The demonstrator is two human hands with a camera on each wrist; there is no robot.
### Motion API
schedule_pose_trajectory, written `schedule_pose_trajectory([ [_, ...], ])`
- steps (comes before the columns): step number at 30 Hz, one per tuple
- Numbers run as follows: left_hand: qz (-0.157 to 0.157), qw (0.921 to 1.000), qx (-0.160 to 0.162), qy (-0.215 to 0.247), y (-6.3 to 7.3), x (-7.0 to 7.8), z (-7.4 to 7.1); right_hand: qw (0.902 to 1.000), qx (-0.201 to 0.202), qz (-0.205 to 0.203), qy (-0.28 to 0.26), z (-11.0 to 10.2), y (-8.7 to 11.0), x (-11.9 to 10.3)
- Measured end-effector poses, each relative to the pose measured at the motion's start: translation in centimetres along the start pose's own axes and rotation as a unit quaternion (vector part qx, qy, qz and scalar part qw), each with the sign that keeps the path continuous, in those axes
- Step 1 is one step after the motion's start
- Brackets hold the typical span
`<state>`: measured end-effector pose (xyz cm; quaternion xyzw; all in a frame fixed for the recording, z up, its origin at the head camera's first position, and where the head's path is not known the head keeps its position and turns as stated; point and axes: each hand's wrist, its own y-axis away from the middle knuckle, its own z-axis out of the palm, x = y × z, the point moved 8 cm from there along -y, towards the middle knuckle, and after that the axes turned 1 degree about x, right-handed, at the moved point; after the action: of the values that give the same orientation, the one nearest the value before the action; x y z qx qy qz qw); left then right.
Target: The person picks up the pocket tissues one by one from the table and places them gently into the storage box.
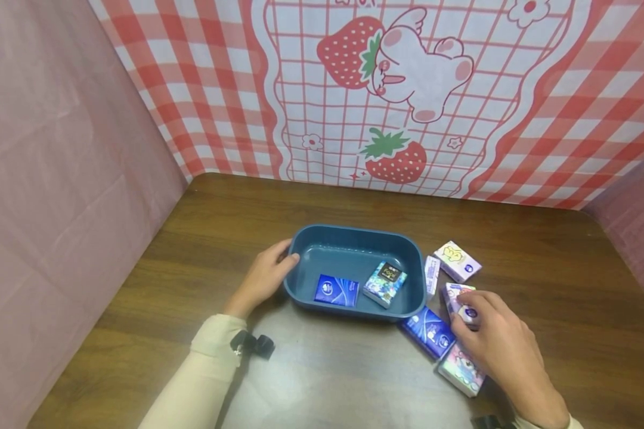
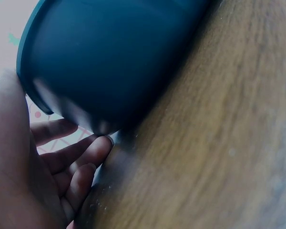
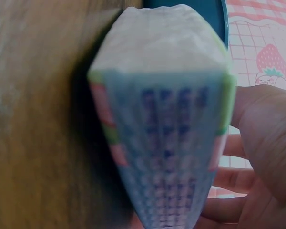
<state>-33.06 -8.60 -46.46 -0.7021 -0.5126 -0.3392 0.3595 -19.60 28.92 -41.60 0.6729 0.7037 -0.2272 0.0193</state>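
A dark blue plastic basin (image 1: 354, 231) stands on the table, holding a blue tissue pack (image 1: 337, 291) and a blue-green tissue pack with a black label (image 1: 386, 284). My left hand (image 1: 265, 274) holds the basin's left end, thumb at the rim; its other fingers lie against the outer wall in the left wrist view. Right of the basin, my right hand (image 1: 496, 330) pinches a purple-and-white tissue pack (image 1: 453, 293) between thumb and fingers, partly covering it. A pastel tissue pack (image 3: 157, 119) fills the right wrist view and hides the fingertips.
Beside the basin's right end, a white-and-purple pack (image 1: 432, 276) stands on edge near a pack with a yellow picture (image 1: 457, 261). A blue pack (image 1: 430, 332) touches the pastel one near the right hand. A checked strawberry cloth (image 1: 220, 89) hangs behind the wooden table (image 1: 193, 238).
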Motion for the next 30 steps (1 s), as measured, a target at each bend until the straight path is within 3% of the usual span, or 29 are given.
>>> schedule_pose_trajectory([
  [8,0.001,1.0000,0.001,-0.002,0.0,0.1,-0.1,0.9998,-0.003,0.017,0.003,-0.2,0.0,0.1],
  [18,0.002,1.0000,0.001,-0.001,0.0,0.1,0.0,0.9980,0.057,0.025,-0.013,-1.1,0.0,0.2],
  [30,-0.008,1.0000,-0.003,0.001,0.0,-0.1,0.0,0.9969,0.071,0.023,-0.026,-1.3,0.1,-0.1],
])
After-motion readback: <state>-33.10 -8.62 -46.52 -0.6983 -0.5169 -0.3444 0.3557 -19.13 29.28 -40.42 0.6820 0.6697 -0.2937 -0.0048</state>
